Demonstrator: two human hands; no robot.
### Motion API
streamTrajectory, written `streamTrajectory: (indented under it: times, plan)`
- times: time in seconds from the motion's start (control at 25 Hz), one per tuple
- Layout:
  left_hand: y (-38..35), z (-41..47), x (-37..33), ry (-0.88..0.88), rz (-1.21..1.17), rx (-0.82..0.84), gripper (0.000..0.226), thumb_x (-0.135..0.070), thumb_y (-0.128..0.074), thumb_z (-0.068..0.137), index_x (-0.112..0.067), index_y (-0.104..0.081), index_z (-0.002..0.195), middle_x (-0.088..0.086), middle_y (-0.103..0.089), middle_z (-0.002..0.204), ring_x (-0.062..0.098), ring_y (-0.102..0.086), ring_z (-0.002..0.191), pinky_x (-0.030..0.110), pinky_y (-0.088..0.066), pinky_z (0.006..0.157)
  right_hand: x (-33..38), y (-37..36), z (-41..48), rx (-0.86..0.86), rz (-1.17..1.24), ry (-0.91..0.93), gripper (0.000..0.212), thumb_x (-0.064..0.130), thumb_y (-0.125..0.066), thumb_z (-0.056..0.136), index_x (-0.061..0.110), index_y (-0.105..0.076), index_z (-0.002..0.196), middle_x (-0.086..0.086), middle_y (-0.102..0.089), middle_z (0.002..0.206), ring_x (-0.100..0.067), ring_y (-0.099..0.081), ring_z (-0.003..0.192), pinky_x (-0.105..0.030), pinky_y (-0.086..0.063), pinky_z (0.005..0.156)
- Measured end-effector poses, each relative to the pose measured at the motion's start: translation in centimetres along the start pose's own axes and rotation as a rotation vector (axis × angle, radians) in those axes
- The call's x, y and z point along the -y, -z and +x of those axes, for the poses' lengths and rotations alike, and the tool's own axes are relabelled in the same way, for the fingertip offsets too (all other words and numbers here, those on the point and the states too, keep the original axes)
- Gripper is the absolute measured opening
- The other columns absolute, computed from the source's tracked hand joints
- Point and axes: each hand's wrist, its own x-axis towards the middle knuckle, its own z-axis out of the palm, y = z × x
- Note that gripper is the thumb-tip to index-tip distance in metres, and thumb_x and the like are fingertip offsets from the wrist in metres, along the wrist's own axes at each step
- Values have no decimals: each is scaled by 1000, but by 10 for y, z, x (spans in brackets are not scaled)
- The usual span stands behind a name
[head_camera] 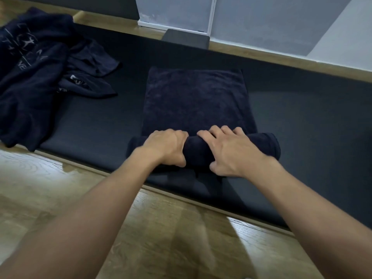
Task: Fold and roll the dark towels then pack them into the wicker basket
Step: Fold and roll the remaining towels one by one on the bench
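Note:
A dark navy towel [196, 99] lies folded into a strip on a black mat [302, 121], its near end wound into a thick roll [267, 144]. My left hand [167, 147] grips the left part of the roll, fingers curled over its top and thumb at its near side. On the right part my right hand [227, 152] holds the roll the same way, fingers spread over it. The far half of the towel is still flat. No wicker basket is in view.
A heap of loose dark towels [38, 69] with pale printed marks lies at the left end of the mat. A wooden floor [161, 228] runs in front of the mat. Behind it stand a dark block [185, 38] and a white-framed panel [175, 13].

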Motion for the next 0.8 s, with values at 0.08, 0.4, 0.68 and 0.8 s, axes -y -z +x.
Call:
streamTrajectory:
  times: [0.08,0.4,0.68,0.8]
  plan:
    - [16,13,4,41,-81,165,44,-29,-79,63,-26,-50,96,-6,-60,91,17,-58,82,31,-41,64,6,-8,-7,-75,-144,-6,94,45,-66,75,23,-15,150,-3,-42,138,-27,-46,120,-45,-35,97]
    - [-46,-28,-24,98,445,-554,77,-46,-84,59,-16,-46,118,6,-60,98,26,-57,87,42,-39,78,-9,28,39,321,328,-95,34,20,-69,62,28,-56,92,6,-59,85,-20,-59,82,-31,-45,62]
    - [11,17,4,-26,13,48,57,-46,-80,60,-25,-46,101,-4,-62,101,20,-59,88,33,-44,68,1,-4,6,-24,-100,-47,105,43,-73,69,26,-11,152,-3,-40,141,-27,-44,124,-46,-30,105]
    - [23,20,-4,44,-7,127,68,-48,-85,57,-27,-45,107,-5,-59,111,21,-57,100,37,-45,81,6,-24,7,-262,-193,-83,97,44,-80,62,22,-33,144,-4,-57,120,-27,-55,105,-44,-36,95]
